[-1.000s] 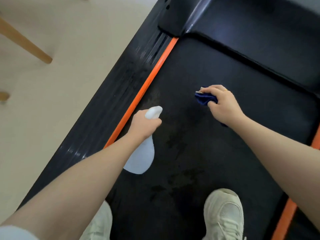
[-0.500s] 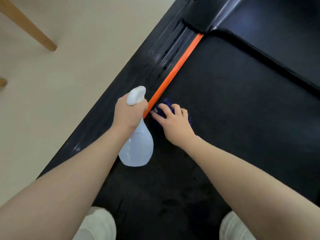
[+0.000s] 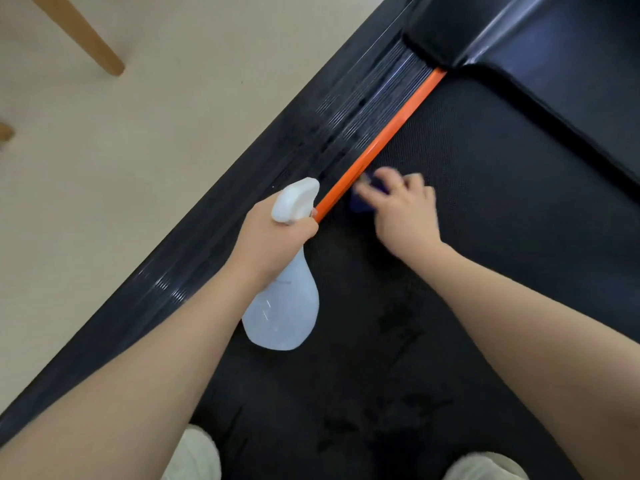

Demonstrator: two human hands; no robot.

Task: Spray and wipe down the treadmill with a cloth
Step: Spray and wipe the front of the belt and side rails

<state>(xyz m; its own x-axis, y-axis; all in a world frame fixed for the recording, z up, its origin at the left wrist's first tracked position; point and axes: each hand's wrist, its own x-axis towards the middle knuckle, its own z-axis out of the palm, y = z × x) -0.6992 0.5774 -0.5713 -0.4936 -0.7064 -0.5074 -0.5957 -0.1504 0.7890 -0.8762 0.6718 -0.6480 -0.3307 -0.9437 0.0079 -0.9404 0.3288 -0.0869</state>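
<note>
The black treadmill belt [image 3: 485, 237] runs diagonally, edged by an orange strip [image 3: 384, 143] and a ribbed black side rail [image 3: 270, 202]. My left hand [image 3: 273, 244] grips the neck of a white spray bottle [image 3: 287, 306], nozzle pointing up and away, over the belt's left edge. My right hand [image 3: 401, 213] presses a dark blue cloth [image 3: 363, 199] onto the belt right beside the orange strip; the cloth is mostly hidden under my fingers and the hand is motion-blurred.
Dark wet patches [image 3: 405, 327] mark the belt near my feet. My two white shoes [image 3: 197, 455] stand on the belt at the bottom. Beige floor [image 3: 121, 185] lies to the left, with a wooden furniture leg [image 3: 86, 39] at top left. The glossy motor cover [image 3: 554, 64] is at top right.
My right hand swept the cloth from mid-belt left to the orange strip and is rubbing there. My left hand with the bottle shifted toward the side rail.
</note>
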